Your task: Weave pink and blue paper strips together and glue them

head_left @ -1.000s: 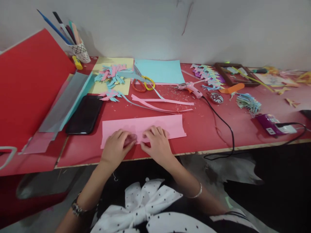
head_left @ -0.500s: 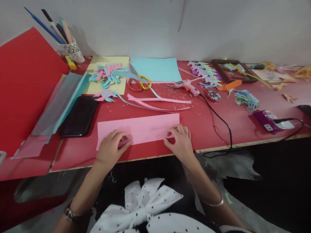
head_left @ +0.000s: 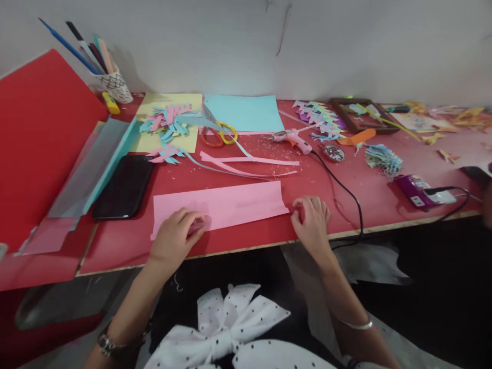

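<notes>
"Where's the long pink paper rectangle (head_left: pixel 246 200)?"
"On the red tabletop (head_left: pixel 319 177), partly under the left hand (head_left: pixel 173 234); whether its curled fingers pinch, I can't tell."
"Right hand (head_left: pixel 313 221)?"
"Just beside the paper, thumb and fingers slightly apart."

The head view looks forward and down from above and behind the left hand (head_left: pixel 175 236) and the right hand (head_left: pixel 312 220), both low of centre. It is near enough to catch the polka-dot bow (head_left: pixel 221 335) on this side of the hands, yet wide enough for the tabletop (head_left: pixel 246 236) around them and the wall (head_left: pixel 230 46) beyond.
</notes>
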The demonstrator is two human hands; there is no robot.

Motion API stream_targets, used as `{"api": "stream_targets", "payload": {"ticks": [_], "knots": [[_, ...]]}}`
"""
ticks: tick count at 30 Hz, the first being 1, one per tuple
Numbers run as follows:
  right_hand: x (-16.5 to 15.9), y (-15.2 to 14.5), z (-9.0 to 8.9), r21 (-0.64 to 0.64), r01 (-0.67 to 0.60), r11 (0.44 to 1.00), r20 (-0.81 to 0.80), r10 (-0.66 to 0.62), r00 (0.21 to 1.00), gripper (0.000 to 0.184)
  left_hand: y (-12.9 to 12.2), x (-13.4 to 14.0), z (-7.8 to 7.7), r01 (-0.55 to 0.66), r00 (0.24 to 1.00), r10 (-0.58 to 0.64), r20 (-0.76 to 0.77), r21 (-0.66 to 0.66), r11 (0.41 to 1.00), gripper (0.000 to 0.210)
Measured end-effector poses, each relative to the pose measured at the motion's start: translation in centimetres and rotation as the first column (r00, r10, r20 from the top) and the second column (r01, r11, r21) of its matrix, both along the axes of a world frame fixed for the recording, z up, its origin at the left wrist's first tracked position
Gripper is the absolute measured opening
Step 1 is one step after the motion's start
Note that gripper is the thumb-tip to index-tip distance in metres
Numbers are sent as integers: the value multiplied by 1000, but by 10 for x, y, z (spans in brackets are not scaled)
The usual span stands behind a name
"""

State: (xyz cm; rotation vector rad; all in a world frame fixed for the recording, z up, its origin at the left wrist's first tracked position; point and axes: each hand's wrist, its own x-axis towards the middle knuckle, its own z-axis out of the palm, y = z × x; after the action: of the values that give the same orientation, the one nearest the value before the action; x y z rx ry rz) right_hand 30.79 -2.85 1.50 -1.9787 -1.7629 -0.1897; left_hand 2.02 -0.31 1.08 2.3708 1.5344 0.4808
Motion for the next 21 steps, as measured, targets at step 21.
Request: {"api": "stream_targets", "payload": {"ticks": [21], "knots": [[-71, 34, 7, 60, -729, 682, 248, 697, 673, 22, 13, 50, 17, 313, 940, -251, -229, 291, 904, 16]]}}
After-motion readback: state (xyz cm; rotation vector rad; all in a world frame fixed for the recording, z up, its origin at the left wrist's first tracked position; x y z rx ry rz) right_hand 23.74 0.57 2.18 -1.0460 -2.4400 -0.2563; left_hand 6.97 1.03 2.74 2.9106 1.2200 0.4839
